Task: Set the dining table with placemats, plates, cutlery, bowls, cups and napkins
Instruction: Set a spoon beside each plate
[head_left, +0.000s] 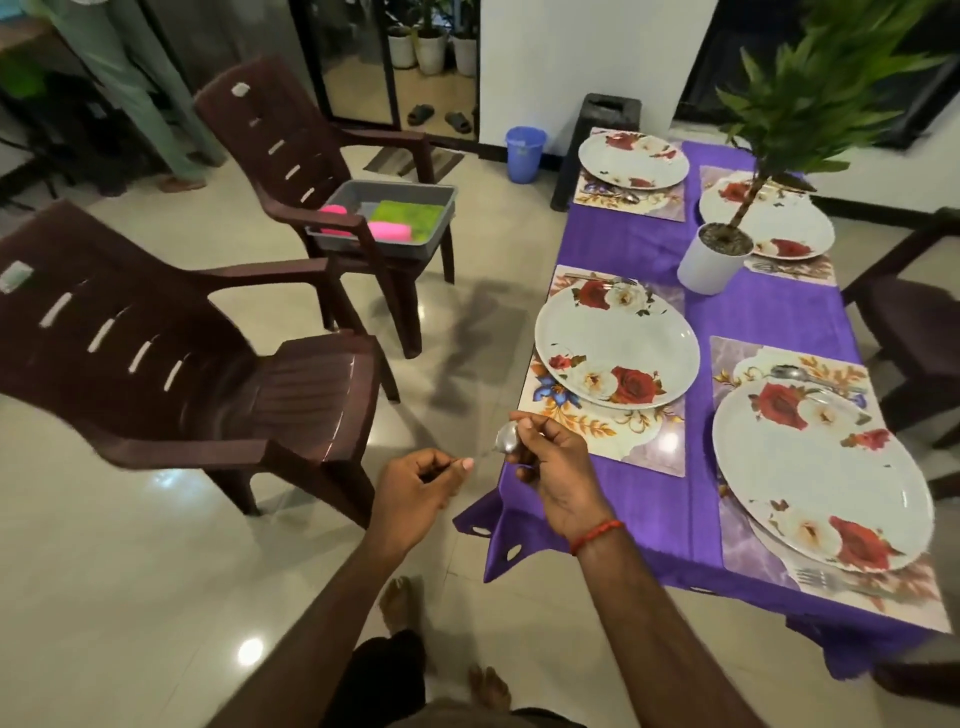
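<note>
My right hand (553, 462) holds a steel spoon (506, 439) by its bowl end, just off the table's near left corner. My left hand (421, 486) pinches the thin handle end of that spoon between thumb and fingers. On the purple tablecloth (748, 317) lie several floral placemats, each with a white rose-patterned plate: the nearest left plate (615, 348), the near right plate (821, 473), and two far plates (631, 158). A fork (831, 582) lies by the near right plate and a spoon (795, 373) above it.
A white potted plant (714, 257) stands mid-table. Two brown plastic chairs (171, 364) stand left of the table; the farther one carries a grey tray (384, 213) with pink and green items. A blue bucket (524, 153) sits by the wall. Another chair (914, 322) is at the right.
</note>
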